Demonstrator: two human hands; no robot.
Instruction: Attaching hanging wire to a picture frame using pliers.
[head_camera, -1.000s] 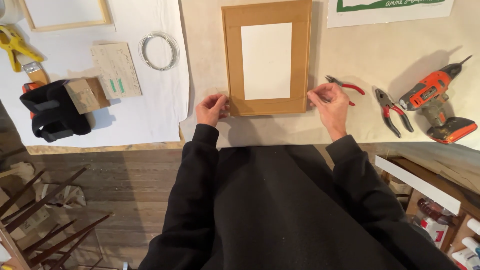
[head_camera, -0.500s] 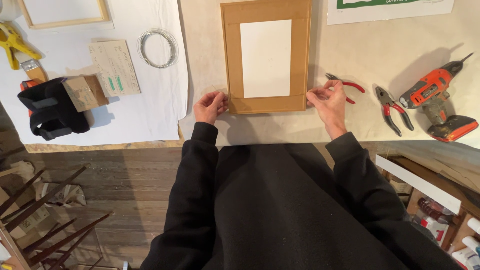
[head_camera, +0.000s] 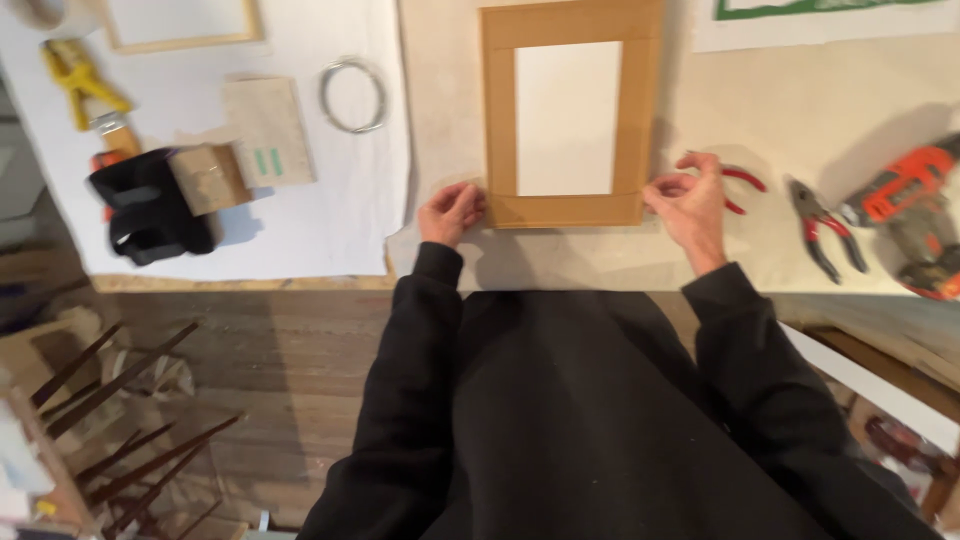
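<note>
A brown wooden picture frame (head_camera: 500, 110) with a white panel in its middle lies flat on the beige sheet (head_camera: 830, 90) covering the table. My left hand (head_camera: 452, 212) pinches the frame's near left corner. My right hand (head_camera: 690, 205) has thumb and forefinger pinched together at the near right corner; whether it grips the frame itself is unclear. Both sleeves are black.
Red-handled pliers (head_camera: 742, 180) lie behind my right hand, a second pair (head_camera: 825, 225) and an orange drill (head_camera: 905, 200) further right. Left, on white cloth: a wire coil (head_camera: 353, 95), wood blocks (head_camera: 265, 130), a black tool (head_camera: 150, 210), a yellow clamp (head_camera: 80, 80).
Both hands stay at the frame's near corners. The view has shifted slightly, and my right hand's fingers have curled tighter at the corner.
</note>
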